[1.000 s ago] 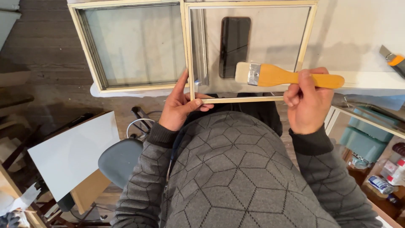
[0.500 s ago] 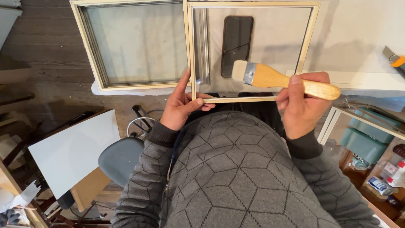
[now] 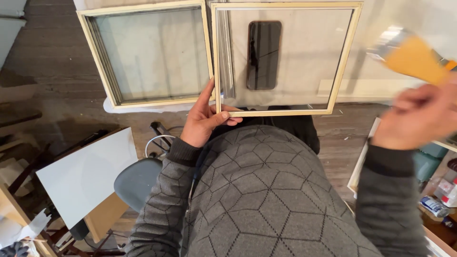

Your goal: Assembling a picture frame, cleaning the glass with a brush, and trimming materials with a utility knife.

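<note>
Frame (image 3: 285, 112) pale bare wood, pane glossy; brush (image 3: 414, 59) handle blurred, probably wood.

A second wooden frame with glass (image 3: 150, 54) lies on the left part of the white table (image 3: 428, 19). A dark phone (image 3: 263, 54) lies flat on the table. Down on the wood floor (image 3: 52, 81) stand a grey chair (image 3: 135, 181) and a white board (image 3: 85, 173). Small jars (image 3: 440, 197) sit low on the right
</note>
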